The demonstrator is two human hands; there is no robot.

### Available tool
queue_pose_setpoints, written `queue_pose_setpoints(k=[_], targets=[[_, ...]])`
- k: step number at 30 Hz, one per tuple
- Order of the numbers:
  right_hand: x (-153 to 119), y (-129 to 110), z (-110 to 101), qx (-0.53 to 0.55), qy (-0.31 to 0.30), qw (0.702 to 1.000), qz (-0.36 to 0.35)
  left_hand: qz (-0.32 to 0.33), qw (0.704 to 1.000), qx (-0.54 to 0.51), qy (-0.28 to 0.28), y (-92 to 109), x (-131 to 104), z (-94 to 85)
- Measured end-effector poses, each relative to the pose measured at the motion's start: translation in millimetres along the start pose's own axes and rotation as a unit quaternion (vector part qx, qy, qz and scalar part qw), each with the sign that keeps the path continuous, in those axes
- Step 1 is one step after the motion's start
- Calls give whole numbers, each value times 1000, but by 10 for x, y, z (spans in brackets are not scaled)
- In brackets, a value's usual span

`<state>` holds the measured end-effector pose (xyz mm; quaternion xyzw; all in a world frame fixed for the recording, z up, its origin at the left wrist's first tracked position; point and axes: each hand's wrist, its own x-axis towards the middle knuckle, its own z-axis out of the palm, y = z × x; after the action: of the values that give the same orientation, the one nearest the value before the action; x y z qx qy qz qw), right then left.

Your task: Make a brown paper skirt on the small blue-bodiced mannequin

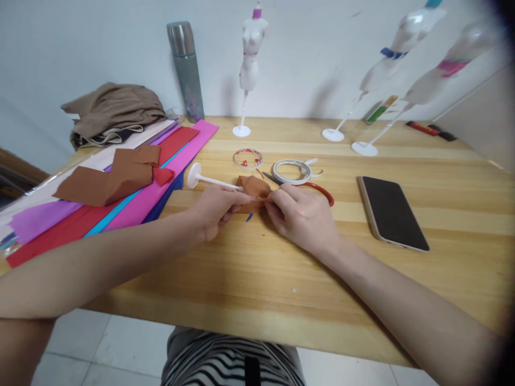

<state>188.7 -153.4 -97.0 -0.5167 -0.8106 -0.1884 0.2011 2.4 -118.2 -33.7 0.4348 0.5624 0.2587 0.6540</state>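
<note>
A small mannequin on a white stand (193, 176) lies on its side in front of me, its stem pointing right. Brown crepe-like paper (256, 186) is wrapped around its body, which is hidden under the paper and my fingers. My left hand (219, 210) is closed at the paper's left side, thumb and fingers pinching its lower edge near the stem. From the right, my right hand (303, 217) pinches the same paper edge, the fingertips of both hands close together. Scissors with a red handle (324, 190) lie partly hidden behind my right hand.
Behind are a tape roll (274, 174), a clear ring with red scraps (234, 160), a standing mannequin (248, 69), two more mannequins (332, 135) and a flask (189, 80). Coloured paper sheets (132, 201) and cloth (116, 110) lie left, a phone (396, 212) right.
</note>
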Motion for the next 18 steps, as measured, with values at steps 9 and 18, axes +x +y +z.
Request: queue_pose_setpoints(k=[9,18], targets=[[-18,2,67,-6,79,996,-36,-13,999,-6,-38,-11,12,-49],[-13,6,49,-3,81,995,-50,-14,997,-63,-39,-55,46,-56]])
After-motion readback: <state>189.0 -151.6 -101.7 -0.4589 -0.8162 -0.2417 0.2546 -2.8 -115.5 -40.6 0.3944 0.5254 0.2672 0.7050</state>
